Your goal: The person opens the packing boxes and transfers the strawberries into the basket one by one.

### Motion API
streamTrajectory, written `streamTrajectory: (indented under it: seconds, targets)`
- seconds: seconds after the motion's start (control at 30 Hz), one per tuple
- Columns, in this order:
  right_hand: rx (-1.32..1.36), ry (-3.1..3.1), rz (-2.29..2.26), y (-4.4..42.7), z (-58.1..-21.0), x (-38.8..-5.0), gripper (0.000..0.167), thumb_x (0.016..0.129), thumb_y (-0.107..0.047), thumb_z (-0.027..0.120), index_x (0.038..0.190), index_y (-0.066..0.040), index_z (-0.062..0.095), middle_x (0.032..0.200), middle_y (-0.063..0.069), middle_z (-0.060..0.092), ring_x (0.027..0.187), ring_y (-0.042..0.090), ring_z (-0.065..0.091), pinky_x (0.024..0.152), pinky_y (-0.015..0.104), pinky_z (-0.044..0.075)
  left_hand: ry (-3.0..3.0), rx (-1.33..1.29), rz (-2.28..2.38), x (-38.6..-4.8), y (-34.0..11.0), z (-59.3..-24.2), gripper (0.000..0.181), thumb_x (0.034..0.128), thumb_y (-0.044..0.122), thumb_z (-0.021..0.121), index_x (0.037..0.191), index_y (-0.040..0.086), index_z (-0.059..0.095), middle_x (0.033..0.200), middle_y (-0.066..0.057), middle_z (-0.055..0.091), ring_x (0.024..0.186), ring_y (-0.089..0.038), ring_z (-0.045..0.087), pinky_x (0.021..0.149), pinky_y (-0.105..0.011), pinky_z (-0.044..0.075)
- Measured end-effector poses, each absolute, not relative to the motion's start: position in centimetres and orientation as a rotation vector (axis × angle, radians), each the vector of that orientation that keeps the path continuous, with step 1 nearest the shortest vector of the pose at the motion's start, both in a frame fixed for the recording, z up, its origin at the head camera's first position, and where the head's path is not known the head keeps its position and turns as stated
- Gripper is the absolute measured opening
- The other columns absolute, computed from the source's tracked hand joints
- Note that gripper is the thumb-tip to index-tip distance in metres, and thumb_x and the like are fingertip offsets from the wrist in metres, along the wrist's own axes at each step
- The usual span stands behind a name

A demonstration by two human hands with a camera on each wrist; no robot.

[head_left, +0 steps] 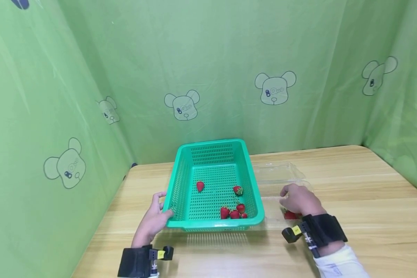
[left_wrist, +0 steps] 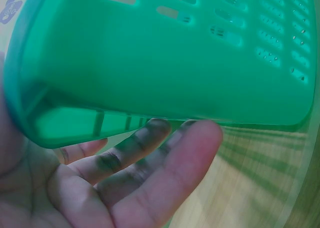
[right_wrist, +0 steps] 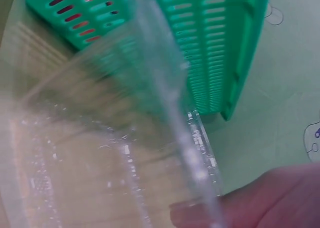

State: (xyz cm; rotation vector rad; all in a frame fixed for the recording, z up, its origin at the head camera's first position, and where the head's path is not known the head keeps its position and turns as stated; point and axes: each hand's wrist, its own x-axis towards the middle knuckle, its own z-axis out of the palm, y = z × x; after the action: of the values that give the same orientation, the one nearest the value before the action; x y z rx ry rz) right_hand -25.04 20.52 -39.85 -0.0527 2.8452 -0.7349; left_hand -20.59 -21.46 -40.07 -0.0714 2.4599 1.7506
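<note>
Step in hand: the left hand (head_left: pixel 154 218) seems to steady the green basket (head_left: pixel 215 224) while the right hand (head_left: pixel 300 199) works at the clear container (head_left: pixel 272 188); which way the fruit travels, I cannot tell.
Next move: appears to call for keeping the basket steady, getting the right fingers past the thin plastic edge, and a light pinch on any soft berry.
Left hand: clamped on the basket's near left corner, thumb over the rim, the other fingers bent outside and beneath it; the forearm comes up from the near edge.
Right hand: palm down over the container, fingers pointing left toward the basket, its thumb overlapping the plastic edge in the right wrist view; the other fingertips are hidden, so whether they are apart or clamped on something, I cannot tell.
Basket strawberries: 6 show, with 4 bunched at the near right corner, 1 by the right wall and 1 left of centre.
Container berries (head_left: pixel 290 215): red, partly covered by the right hand.
Clear container: on the wooden tabletop (head_left: pixel 368 193), just right of the basket.
</note>
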Motion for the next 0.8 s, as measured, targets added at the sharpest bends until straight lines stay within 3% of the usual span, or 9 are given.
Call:
streamTrajectory:
  seconds: [0.3, 0.8]
  targets:
    - [-0.062, 2.859, -0.775, 20.4, -41.0, -25.5, 0.021, 0.079, -0.007, 0.063, 0.098, 0.001, 0.066, 0.081, 0.011, 0.062, 0.067, 0.024, 0.055, 0.057, 0.035, 0.043, 2.473, -0.086, 1.725, -20.6, -21.3, -40.0, 0.061, 0.0916, 0.0, 0.05, 0.145, 0.01, 0.022, 0.138, -0.031, 0.043, 0.104, -0.033, 0.06, 0.08, -0.04, 0.051]
    - [0.0, 2.825, -0.963, 19.9, -40.9, -25.5, 0.02, 0.084, -0.001, 0.059, 0.102, 0.007, 0.064, 0.081, 0.013, 0.061, 0.056, 0.02, 0.059, 0.05, 0.032, 0.048, 2.476, -0.082, 1.728, -20.5, -21.3, -39.9, 0.063, 0.0905, 0.0, 0.052, 0.145, 0.009, 0.022, 0.137, -0.032, 0.043, 0.107, -0.034, 0.059, 0.079, -0.04, 0.051]
